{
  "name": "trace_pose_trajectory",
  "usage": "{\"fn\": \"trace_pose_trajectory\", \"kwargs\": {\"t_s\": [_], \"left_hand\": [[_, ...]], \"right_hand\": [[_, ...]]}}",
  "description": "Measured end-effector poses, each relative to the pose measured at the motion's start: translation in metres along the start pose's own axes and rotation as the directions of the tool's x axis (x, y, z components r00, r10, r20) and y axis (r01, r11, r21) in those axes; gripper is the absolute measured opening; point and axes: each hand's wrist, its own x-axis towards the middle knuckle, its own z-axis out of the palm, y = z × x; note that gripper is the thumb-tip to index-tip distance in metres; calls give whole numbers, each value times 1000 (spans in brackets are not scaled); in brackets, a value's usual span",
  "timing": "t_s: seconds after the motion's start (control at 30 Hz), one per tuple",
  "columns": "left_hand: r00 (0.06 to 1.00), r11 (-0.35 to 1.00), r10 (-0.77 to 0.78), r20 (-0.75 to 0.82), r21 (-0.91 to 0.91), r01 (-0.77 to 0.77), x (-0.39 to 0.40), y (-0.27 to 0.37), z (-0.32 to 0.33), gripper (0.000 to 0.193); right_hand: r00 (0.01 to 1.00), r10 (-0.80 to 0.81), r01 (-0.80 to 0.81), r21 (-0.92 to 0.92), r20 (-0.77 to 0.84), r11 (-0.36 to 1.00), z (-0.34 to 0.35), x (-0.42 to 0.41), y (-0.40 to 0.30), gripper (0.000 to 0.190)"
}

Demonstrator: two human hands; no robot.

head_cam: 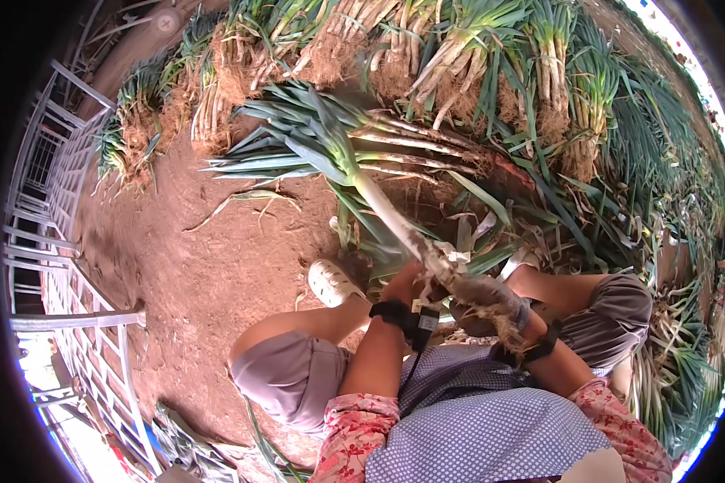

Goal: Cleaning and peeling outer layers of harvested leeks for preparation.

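Observation:
A single long leek (393, 223) slants across the middle, with its green leaves up and left and its hairy roots down and right. My right hand (489, 299), apparently in a dirty grey glove, grips the lower stalk just above the roots. Close against the stalk's underside is my left hand (420, 284); the stalk and loose skin hide its fingers, so its hold is unclear. Beyond lies a pile of loose leeks (411, 148) on the ground, leaves pointing left and roots right.
Tied leek bundles (332, 42) stand in an arc at the far side, with more leeks heaped on the right (670, 362). Stripped leaves (489, 259) litter the ground by my feet. A metal rack (78, 229) stands at the left on bare earth (175, 265).

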Motion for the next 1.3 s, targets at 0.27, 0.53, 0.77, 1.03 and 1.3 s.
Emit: {"fn": "trace_pose_trajectory", "kwargs": {"t_s": [0.27,0.53,0.77,1.03,1.3], "left_hand": [[827,975,-21,-562,-196,-109,46,41,-52,32],[926,828,-60,-373,-537,-162,37,82,-26,72],[874,825,-101,-475,-531,-193,35,81,-24,74],[895,860,-45,-445,-473,-192,40,71,-50,35],[712,989,-79,-698,-143,-30,38,76,-44,16]], "right_hand": [[969,-167,-24,-741,-183,671,9,-12,-10,37],[918,-378,-66,-986,-120,155,25,-20,1,33],[977,132,-197,-468,-167,862,9,-8,16,34],[960,-160,-132,-872,-232,472,-1,-4,29,39],[935,-312,-111,-976,-166,188,0,-7,31,35]]}}
